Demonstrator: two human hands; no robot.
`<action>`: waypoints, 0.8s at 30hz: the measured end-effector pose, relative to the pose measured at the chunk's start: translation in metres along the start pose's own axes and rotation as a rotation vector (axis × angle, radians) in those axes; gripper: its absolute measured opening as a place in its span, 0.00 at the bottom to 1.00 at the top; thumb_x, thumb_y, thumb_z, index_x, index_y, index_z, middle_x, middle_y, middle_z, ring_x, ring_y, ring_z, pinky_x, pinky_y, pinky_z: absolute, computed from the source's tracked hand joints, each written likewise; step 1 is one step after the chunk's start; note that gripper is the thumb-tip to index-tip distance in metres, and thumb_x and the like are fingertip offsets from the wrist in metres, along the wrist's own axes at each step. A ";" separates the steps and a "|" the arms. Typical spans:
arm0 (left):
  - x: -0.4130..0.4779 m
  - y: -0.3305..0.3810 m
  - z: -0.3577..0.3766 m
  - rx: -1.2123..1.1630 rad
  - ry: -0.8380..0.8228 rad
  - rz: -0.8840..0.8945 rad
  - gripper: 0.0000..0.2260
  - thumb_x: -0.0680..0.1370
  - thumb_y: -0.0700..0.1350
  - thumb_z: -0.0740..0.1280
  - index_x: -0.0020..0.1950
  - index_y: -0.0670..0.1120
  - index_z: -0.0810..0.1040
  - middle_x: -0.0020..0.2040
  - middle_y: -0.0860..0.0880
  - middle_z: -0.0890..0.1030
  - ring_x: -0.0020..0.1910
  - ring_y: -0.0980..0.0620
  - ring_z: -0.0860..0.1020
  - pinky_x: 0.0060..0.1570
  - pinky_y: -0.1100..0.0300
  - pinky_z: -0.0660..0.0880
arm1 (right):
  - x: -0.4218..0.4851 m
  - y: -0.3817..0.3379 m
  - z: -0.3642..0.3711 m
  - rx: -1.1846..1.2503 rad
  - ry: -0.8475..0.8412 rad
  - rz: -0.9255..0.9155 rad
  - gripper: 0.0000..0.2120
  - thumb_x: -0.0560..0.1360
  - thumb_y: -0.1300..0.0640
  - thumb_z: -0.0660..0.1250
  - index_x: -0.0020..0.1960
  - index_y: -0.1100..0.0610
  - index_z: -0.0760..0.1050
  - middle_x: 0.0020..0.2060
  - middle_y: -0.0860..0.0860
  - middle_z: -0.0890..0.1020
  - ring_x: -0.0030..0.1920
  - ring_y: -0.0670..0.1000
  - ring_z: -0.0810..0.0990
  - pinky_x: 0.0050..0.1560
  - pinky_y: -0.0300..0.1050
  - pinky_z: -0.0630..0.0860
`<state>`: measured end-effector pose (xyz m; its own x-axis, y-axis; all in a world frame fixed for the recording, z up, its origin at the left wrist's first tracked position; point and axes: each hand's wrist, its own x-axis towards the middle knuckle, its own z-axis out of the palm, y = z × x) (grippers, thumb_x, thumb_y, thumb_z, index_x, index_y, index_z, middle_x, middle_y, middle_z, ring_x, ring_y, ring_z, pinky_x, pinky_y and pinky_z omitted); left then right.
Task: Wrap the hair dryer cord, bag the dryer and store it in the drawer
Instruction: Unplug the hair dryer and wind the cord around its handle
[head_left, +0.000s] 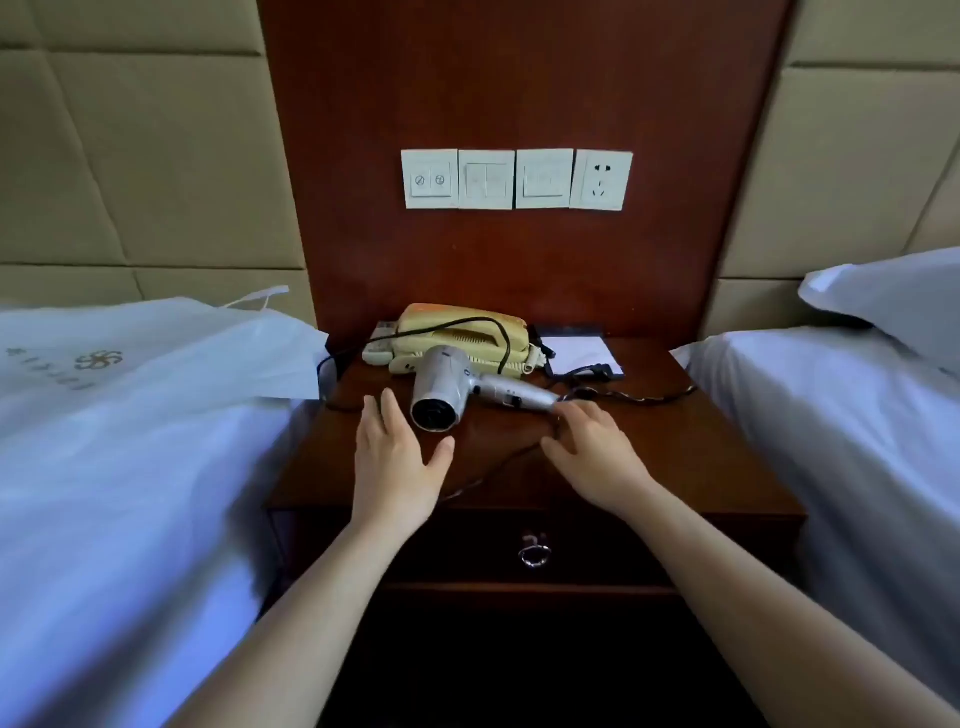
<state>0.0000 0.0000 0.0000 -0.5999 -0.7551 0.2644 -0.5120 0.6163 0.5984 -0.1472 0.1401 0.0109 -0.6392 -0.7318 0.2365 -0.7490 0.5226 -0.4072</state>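
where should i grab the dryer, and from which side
Take the dryer by its handle, from above on the right: it is slim, lies flat pointing right, with the right hand beside its end. The barrel is far wider.

Nothing legible. The white fabric bag (156, 358) at my left has a grey pinwheel logo (98, 359) above blurred characters. The leftmost white wall switch plate (430, 179) has two round icons.

Dryer (447, 387) on nightstand (675, 467), before telephone (467, 332)
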 end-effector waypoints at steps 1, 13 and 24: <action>0.007 0.000 0.004 -0.002 0.016 0.006 0.38 0.78 0.54 0.62 0.77 0.40 0.44 0.78 0.38 0.48 0.77 0.42 0.48 0.73 0.51 0.52 | 0.010 0.001 0.003 -0.007 0.023 -0.002 0.23 0.78 0.51 0.60 0.71 0.56 0.63 0.69 0.55 0.67 0.70 0.56 0.64 0.66 0.49 0.64; 0.059 -0.014 0.039 -0.085 -0.026 -0.072 0.37 0.78 0.56 0.61 0.77 0.41 0.45 0.77 0.41 0.57 0.74 0.42 0.60 0.71 0.50 0.62 | 0.085 0.022 0.039 -0.207 0.077 0.039 0.24 0.77 0.44 0.59 0.68 0.57 0.65 0.63 0.56 0.74 0.67 0.57 0.68 0.68 0.50 0.62; 0.070 -0.011 0.052 -0.121 0.004 -0.105 0.40 0.76 0.63 0.56 0.77 0.46 0.39 0.68 0.41 0.72 0.64 0.39 0.73 0.58 0.46 0.74 | 0.089 0.056 0.030 -0.337 0.186 -0.108 0.24 0.73 0.36 0.59 0.55 0.54 0.74 0.48 0.51 0.80 0.51 0.53 0.76 0.50 0.45 0.69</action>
<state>-0.0687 -0.0483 -0.0272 -0.5448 -0.8148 0.1982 -0.4938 0.5027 0.7095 -0.2406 0.0911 -0.0171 -0.5508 -0.7151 0.4304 -0.8093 0.5837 -0.0659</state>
